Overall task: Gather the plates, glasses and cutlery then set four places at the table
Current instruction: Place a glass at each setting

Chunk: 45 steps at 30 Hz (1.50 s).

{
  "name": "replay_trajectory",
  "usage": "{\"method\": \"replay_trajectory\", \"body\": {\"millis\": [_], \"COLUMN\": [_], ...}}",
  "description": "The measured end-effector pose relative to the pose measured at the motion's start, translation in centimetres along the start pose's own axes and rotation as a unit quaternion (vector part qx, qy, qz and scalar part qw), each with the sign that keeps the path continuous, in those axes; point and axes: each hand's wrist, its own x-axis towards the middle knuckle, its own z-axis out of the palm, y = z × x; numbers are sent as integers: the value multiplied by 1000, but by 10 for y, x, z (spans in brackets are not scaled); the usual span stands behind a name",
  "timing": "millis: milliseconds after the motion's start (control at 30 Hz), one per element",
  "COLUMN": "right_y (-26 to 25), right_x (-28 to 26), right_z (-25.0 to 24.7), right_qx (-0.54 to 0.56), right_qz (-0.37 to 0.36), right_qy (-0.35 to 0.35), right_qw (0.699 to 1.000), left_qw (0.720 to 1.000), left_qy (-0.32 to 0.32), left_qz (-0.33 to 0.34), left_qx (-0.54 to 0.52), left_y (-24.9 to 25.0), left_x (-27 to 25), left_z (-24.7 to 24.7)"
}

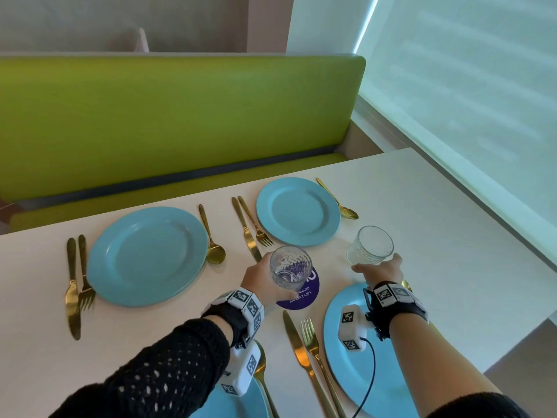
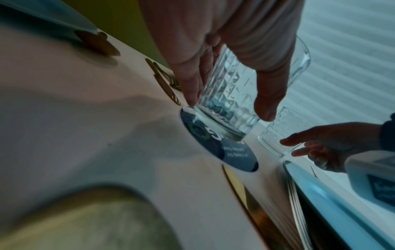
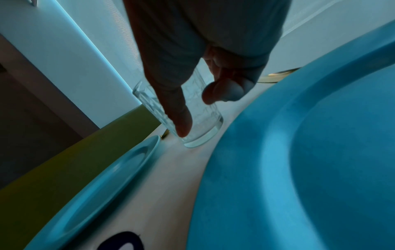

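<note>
Near plate [image 1: 337, 351] by our wrists; left hand [image 1: 259, 282] grips glass [image 1: 290, 268] over coaster [image 1: 301, 298]; right hand [image 1: 381, 271] grips second glass [image 1: 371, 245].

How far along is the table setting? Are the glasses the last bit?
Mostly done. Round blue plates sit at the places in view, with gold cutlery beside them. In hand: the left hand holds a clear patterned glass over a purple round coaster; the right hand holds a second clear glass. Left: placing these; no other glasses show.

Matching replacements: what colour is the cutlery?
Gold, clearest in the head view: the knife beside the far-left plate.
</note>
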Motion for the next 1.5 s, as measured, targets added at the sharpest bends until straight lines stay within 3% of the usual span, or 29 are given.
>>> {"method": "replay_trajectory", "body": {"millis": [333,567,767,933,1100,1300,1400,1500], "right_y": [4,4,-2,5,14,9,5,4], "right_x": [-9,-51,-139,-257,-374,-472,-502,-521], "right_z": [-1,-14,-7,38,120,234,271,301], "right_qx": [-12,-46,-38,-36,-95,-172,-178,-184], "right_qz": [-32,-47,-77,-122,-197,-246,-254,-266], "right_qy": [3,-18,19,22,-80,-286,-333,-339], "right_qw": [999,998,996,992,973,910,891,884], "left_qw": [1000,999,999,997,998,973,957,946], "left_qy": [-24,-25,35,54,23,-29,-6,65], "left_qz": [-7,-16,-11,-17,-65,-208,-269,-311], "left_qx": [14,40,-21,-55,8,92,105,60], "left_y": [-2,2,-23,-81,-158,-252,-283,-315], "left_x": [-3,-22,-80,-151,-218,-263,-282,-296], "left_z": [1,-24,-82,-136,-189,-249,-282,-311]}}
